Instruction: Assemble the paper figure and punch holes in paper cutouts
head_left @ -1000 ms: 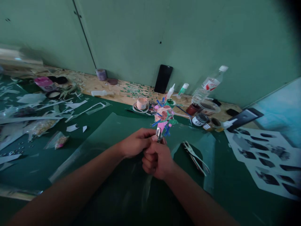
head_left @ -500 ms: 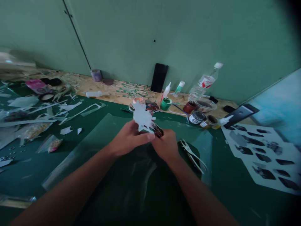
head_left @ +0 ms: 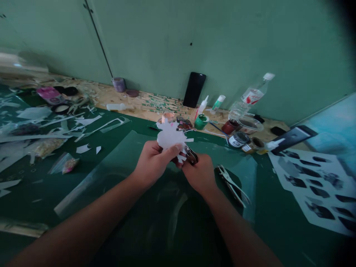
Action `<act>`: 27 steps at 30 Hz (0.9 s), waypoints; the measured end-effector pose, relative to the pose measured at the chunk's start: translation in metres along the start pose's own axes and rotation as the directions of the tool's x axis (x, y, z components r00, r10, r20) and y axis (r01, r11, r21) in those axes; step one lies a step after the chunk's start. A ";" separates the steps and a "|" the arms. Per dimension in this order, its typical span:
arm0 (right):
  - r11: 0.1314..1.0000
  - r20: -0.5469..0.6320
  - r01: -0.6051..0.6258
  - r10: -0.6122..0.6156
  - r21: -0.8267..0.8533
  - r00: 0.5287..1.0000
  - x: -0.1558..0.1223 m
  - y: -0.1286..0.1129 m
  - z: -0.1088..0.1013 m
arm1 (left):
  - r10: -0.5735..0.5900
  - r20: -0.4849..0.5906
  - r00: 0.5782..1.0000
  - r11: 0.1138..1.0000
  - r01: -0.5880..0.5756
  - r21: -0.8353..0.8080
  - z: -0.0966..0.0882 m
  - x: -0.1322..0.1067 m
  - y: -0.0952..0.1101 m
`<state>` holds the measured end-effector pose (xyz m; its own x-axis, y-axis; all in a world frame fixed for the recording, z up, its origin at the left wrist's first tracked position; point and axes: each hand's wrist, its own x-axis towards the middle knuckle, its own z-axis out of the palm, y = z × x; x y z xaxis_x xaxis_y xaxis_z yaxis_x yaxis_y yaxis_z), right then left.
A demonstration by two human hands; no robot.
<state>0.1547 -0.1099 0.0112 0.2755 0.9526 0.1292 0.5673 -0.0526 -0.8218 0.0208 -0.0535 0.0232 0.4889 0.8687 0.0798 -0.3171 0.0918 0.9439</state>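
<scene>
My left hand (head_left: pixel 155 159) pinches a white cut-out piece (head_left: pixel 169 135) with an irregular, jagged outline and small tabs, the thumb lying on its face. A faint pink spot shows near its top. My right hand (head_left: pixel 201 172) is closed around a hand-held metal punch plier (head_left: pixel 191 155). Its head meets the cut-out's lower right edge; its handles are hidden in my palm. Both hands are held over a clear plastic sheet (head_left: pixel 119 159) on the dark green table. Right of my right hand lies another plier-like tool (head_left: pixel 232 183) with pale handles.
Along the wall stand a black phone (head_left: pixel 194 89), a green paint jar (head_left: pixel 201 121), a plastic bottle (head_left: pixel 253 94) and several dark jars (head_left: pixel 239 139). Scraps (head_left: pixel 89 120) and small bead bags (head_left: pixel 66 163) crowd the left. Printed sheets (head_left: pixel 311 185) lie at right.
The view has swung slightly left, so things appear shifted right. The cut-out is tilted differently, and my left thumb has moved up onto its face. The plier stays in my right hand.
</scene>
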 end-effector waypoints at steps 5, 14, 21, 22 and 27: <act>0.988 0.071 -0.002 -0.009 0.154 0.997 -0.003 -0.005 -0.001 | -0.009 -0.002 1.000 1.000 0.009 -0.001 0.000 -0.001 0.002; 0.983 0.101 -0.036 0.018 0.182 0.995 -0.003 -0.007 -0.002 | -0.011 0.018 1.000 0.998 0.012 -0.059 0.000 -0.001 0.002; 0.995 0.029 0.097 -0.098 0.021 0.995 -0.002 -0.003 -0.003 | 0.024 -0.020 0.999 0.998 -0.026 -0.065 0.000 -0.001 0.002; 0.995 0.019 0.098 -0.098 -0.023 0.995 -0.002 -0.003 -0.003 | 0.036 -0.037 0.999 0.997 -0.038 -0.070 -0.001 -0.001 0.002; 0.987 -0.090 0.068 -0.082 -0.143 0.993 -0.002 0.000 -0.003 | 0.089 -0.132 0.987 0.990 -0.102 -0.097 -0.004 -0.001 0.004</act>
<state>0.1560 -0.1127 0.0127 0.2967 0.9230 0.2449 0.6899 -0.0299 -0.7233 0.0154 -0.0523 0.0255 0.3472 0.9300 0.1208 -0.4429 0.0491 0.8952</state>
